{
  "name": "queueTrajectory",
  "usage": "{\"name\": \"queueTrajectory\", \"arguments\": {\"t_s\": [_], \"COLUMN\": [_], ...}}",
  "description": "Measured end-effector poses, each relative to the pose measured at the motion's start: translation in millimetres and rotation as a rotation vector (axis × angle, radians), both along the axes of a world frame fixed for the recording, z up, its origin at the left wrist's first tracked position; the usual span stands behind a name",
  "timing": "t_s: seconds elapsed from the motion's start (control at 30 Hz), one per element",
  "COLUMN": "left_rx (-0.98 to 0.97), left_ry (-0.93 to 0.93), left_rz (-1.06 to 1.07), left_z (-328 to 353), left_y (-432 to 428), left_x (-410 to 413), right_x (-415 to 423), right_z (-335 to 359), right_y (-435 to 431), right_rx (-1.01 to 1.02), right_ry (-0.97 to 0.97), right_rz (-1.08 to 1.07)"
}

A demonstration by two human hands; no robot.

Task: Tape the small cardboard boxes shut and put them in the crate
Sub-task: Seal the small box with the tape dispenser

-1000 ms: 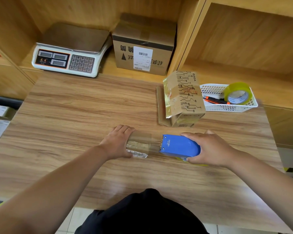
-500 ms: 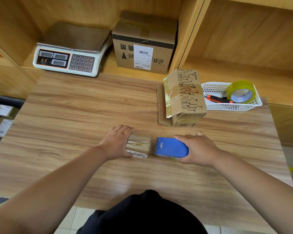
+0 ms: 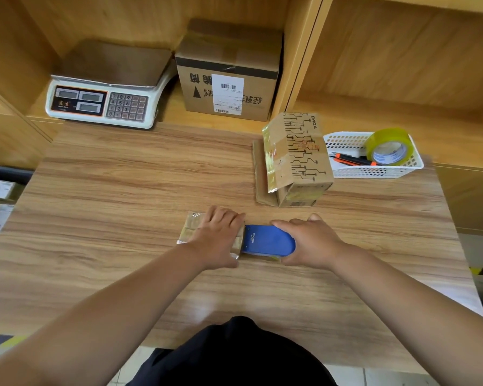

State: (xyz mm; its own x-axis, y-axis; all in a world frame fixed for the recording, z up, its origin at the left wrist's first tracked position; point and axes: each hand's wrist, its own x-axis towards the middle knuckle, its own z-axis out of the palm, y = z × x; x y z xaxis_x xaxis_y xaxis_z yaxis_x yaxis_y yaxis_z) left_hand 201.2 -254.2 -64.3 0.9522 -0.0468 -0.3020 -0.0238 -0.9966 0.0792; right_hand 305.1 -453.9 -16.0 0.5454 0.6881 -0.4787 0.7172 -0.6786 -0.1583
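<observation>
Small cardboard box (image 3: 191, 229) is pinned mid wooden table (image 3: 123, 190) under the left hand (image 3: 216, 236), fingers laid fairly flat. Blue tape dispenser (image 3: 268, 240), gripped in the right hand (image 3: 310, 242)'s curled fingers, is butted against its 3 o'clock edge. Tape could easily get wrinkled or run crooked if the box is shifted.

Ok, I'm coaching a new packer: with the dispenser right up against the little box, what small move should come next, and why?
Probably tilt the tape dispenser to cut the tape at the right end of the small box. The right hand grips the dispenser, its front edge sits against that end, and the left hand presses the box down, so it seems steady enough.
</observation>
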Motion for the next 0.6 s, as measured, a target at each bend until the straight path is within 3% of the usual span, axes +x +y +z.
{"name": "queueTrajectory", "arguments": {"t_s": [0.13,0.23,0.6], "left_rx": [-0.04,-0.178,-1.1], "left_ry": [-0.047,-0.069,-0.111], "left_rz": [0.053,0.125,0.489], "left_z": [-3,3,22], "left_y": [-2,4,43], "left_x": [3,1,-26], "right_x": [-2,-4,-3], "right_z": [7,15,68], "right_y": [-2,-6,20], "right_rx": [0.006,0.051,0.21], "right_ry": [-0.02,-0.015,-0.041], "right_rz": [-0.004,-0.04,0.006]}}
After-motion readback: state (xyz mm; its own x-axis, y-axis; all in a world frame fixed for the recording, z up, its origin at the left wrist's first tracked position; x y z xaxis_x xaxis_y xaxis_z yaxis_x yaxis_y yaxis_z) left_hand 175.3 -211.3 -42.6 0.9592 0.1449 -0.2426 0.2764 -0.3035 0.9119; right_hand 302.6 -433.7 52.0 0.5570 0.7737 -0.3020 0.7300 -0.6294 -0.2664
